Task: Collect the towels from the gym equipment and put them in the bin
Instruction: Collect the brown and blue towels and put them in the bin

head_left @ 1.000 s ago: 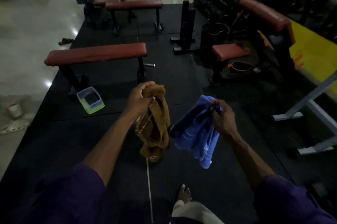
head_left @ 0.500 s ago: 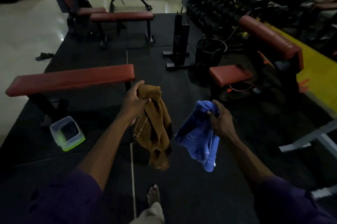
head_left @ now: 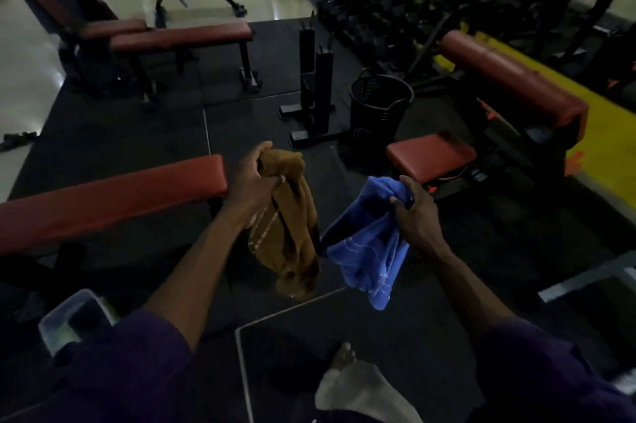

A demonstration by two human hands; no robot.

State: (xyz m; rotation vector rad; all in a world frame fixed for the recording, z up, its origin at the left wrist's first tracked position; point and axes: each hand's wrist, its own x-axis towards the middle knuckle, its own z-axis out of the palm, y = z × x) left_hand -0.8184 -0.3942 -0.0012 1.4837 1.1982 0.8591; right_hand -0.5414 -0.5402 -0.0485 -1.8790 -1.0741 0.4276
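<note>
Left hand [head_left: 253, 183] gripped a brown towel [head_left: 294, 229] by its top, right hand [head_left: 414, 214] pinched a blue towel [head_left: 364, 250] by its edge, both hung short of the bin [head_left: 377, 112] – open black mat [head_left: 332, 166] before the bin, red seat [head_left: 432, 155] just right of it

pretty dim overall, black mat floor [head_left: 481, 250] swallows detail. glare on the pale tile floor [head_left: 31, 78] at the far left. edges bend wide-angle, slightly soft and grainy.
</note>
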